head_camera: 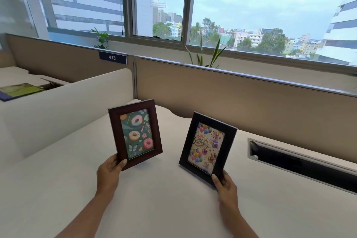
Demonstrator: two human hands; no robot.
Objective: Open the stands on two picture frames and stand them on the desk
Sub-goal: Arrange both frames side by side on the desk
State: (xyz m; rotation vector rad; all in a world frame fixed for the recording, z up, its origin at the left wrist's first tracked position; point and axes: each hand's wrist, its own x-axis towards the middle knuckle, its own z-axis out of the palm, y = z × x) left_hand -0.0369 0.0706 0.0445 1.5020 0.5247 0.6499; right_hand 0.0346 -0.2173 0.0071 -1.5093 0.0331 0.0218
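A brown picture frame point(135, 133) with a doughnut print is upright and facing me, left of centre over the white desk point(164, 199). My left hand point(110, 172) grips its lower left corner. A black picture frame point(207, 148) with a "Happy Birthday" picture is upright to the right, tilted slightly. My right hand point(224, 183) pinches its lower right corner. The backs and stands of both frames are hidden, and I cannot tell whether the frames touch the desk.
A white side divider point(58, 106) borders the desk on the left and a beige partition point(251, 98) runs along the back. A dark cable slot point(301, 164) is sunk into the desk at the right. Plants point(206, 54) stand behind the partition under the window.
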